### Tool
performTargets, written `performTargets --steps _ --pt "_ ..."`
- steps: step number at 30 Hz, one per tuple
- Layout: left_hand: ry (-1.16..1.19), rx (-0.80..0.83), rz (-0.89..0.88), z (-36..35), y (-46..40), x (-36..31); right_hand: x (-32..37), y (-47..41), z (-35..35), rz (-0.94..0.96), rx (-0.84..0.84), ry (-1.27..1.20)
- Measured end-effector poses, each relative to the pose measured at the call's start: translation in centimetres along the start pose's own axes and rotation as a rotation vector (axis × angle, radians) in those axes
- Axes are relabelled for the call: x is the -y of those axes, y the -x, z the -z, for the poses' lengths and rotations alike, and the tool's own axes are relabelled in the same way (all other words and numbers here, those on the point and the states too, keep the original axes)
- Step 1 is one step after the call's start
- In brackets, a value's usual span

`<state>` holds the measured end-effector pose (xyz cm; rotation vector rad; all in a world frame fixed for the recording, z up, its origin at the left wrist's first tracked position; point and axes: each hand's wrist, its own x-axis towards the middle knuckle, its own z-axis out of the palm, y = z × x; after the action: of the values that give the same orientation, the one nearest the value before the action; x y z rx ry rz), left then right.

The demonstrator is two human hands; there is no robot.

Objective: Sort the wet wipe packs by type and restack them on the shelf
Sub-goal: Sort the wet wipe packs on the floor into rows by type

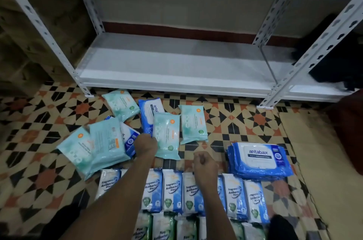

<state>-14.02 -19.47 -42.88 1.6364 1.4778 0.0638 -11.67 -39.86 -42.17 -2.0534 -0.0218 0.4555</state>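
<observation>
Several pale teal wipe packs (193, 124) lie scattered on the tiled floor in front of the white shelf (176, 67). Among them lies a blue antabax pack (149, 116); my left hand (146, 144) curls over its near end, fingers hidden behind the knuckles. A second blue pack (130, 138) sits just left of that hand. My right hand (204, 161) hovers in a loose fist and holds nothing. A stack of blue antabax packs (257, 159) stands to the right. Blue-and-white fragrance-free packs (172, 190) form a row near me, with green pine packs (163, 228) below them.
The bottom shelf board is bare between its perforated white posts (306, 57). Dark cloth (334, 59) lies on the neighbouring shelf at the right. A beige mat (318, 157) covers the floor at the right, and a dark shape (282, 228) sits by the row's right end.
</observation>
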Motion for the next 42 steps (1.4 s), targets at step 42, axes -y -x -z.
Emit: performTargets --steps 42 --pt "0.22 0.114 -0.824 3.6 14.2 2.3 6.8 1.4 1.7 -0.316 0.419 -0.804"
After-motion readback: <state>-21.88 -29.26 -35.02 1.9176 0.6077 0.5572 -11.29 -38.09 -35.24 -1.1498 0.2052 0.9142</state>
